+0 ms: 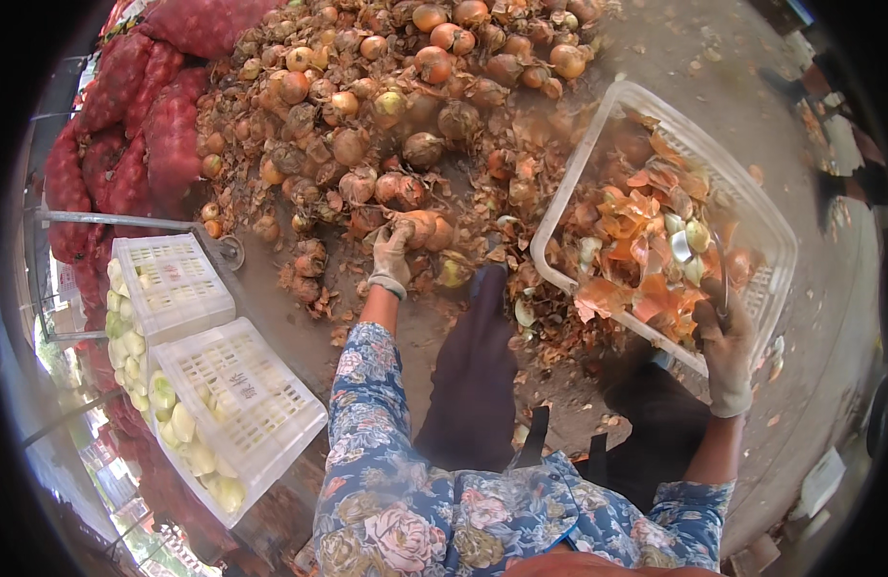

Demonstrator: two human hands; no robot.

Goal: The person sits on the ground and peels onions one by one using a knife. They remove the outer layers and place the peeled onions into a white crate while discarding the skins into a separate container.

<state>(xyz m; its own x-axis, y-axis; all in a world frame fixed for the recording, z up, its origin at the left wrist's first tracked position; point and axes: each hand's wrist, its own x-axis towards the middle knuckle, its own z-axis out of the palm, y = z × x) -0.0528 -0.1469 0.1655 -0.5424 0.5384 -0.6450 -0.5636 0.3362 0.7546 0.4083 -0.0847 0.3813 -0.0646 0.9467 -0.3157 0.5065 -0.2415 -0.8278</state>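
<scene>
My left hand (391, 258), in a pale work glove, reaches to the near edge of a large heap of onions (350, 146) with dry skins. Its fingers are closed on a brown onion (419, 229) that lies against others. My right hand (725, 346), in a soiled glove, grips a thin curved metal tool (722, 263); what kind of tool cannot be told. It is over the near right part of a white plastic crate (559, 198). Loose onion skins (628, 216) and pale peeled pieces (696, 236) lie inside that crate.
At the left, two white plastic crates (245, 389) (173, 278) hold peeled onions (183, 422). Behind them are a metal frame (119, 216) with a caster and red mesh sacks (173, 144). Skins litter the concrete floor (675, 54) around my feet. Other people's legs show at the far right.
</scene>
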